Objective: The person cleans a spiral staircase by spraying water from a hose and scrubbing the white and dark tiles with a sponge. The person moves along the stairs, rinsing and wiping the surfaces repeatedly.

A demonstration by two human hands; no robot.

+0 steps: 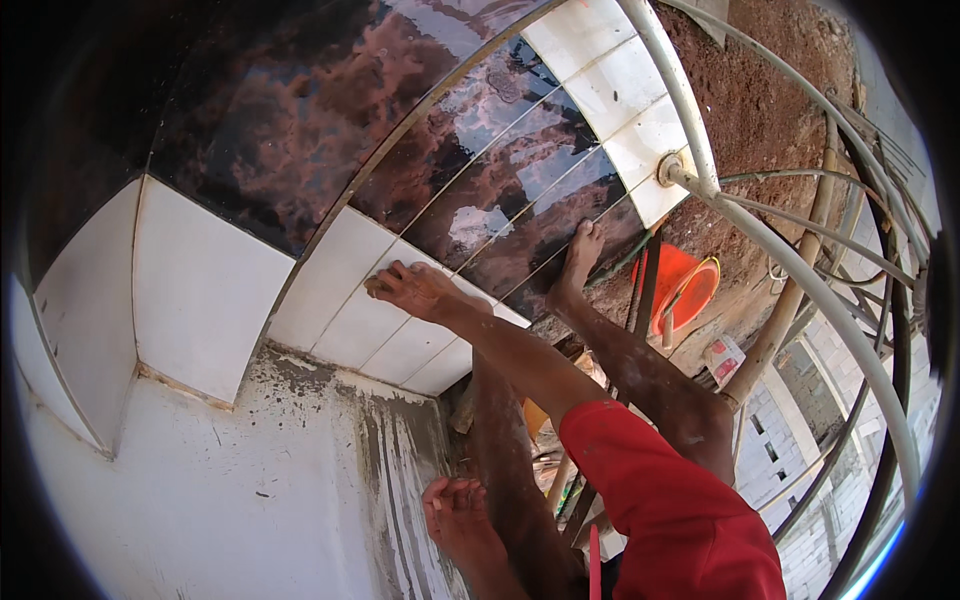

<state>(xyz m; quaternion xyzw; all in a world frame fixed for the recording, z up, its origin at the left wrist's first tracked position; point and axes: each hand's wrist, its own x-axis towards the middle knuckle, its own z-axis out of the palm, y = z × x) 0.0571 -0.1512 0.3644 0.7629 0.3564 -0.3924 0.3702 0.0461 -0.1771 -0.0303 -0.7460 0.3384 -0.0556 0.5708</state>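
Note:
My right hand [415, 287], at the end of a red-sleeved arm, lies palm down on the white wall tiles [365, 325], close under the dark marbled tiles [410, 185]. Its fingers are a little bent and apart, with nothing seen in them. Lower down, beside my knee and the pale plastered wall [240, 490], is my left hand [462, 515]. The fingers there are curled in, and whether they hold anything is hidden. One bare foot [580, 250] of mine rests against the lower edge of the dark, glossy tile rows.
Pale bent pipes [800, 265] run past on the right, with one fixed at a round flange on the white tiles [640, 130]. An orange bucket [690, 290] stands by the reddish ground [760, 110]. Grey blockwork [780, 460] shows far below.

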